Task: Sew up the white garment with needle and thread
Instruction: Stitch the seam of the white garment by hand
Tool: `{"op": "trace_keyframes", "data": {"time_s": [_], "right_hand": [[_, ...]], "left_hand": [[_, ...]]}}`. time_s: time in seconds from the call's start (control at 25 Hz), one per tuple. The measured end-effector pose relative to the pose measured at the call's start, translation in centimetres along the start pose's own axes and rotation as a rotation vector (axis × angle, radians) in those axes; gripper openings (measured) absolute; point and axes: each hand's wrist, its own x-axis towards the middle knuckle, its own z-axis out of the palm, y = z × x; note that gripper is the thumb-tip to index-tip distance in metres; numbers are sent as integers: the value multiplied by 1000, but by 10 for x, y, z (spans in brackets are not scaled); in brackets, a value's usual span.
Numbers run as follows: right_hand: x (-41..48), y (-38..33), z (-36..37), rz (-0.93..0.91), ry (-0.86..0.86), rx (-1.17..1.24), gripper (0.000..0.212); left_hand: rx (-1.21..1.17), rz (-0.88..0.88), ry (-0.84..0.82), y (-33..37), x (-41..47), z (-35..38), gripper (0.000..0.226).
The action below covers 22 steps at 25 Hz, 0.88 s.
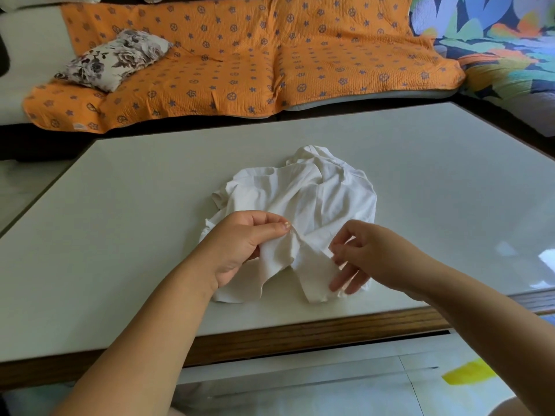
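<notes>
White garment (303,190) crumpled on table (120,235), near front edge. Left hand (240,244) pinches 1 fold, thumb against forefinger. Right hand (369,259): thumb and forefinger pinched at cloth edge, contents unresolved; other fingers spread.

A pale, glossy table (135,220) with a wooden front edge carries a crumpled white garment (315,199). Its near folds lie between the left hand (243,244) and right hand (369,256); the rest heaps up beyond both, and window glare shines outward of the right hand
</notes>
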Motion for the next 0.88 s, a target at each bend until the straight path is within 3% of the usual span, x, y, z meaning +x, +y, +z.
{"op": "trace_keyframes", "data": {"time_s": [0.12, 0.28, 0.36, 0.6, 0.88], "right_hand": [[14, 3, -13, -18, 132, 443, 8], [37, 9, -37, 35, 133, 1211, 7], [47, 14, -46, 49, 182, 1387, 8], [66, 30, -58, 55, 415, 1421, 8], [79, 49, -62, 33, 707, 846, 12]], "left_hand": [[83, -13, -110, 2, -3, -2, 6], [102, 12, -215, 3, -7, -4, 20], [91, 9, -248, 3, -8, -4, 21], [15, -22, -260, 2, -8, -6, 14], [-3, -53, -275, 2, -9, -12, 11]]}}
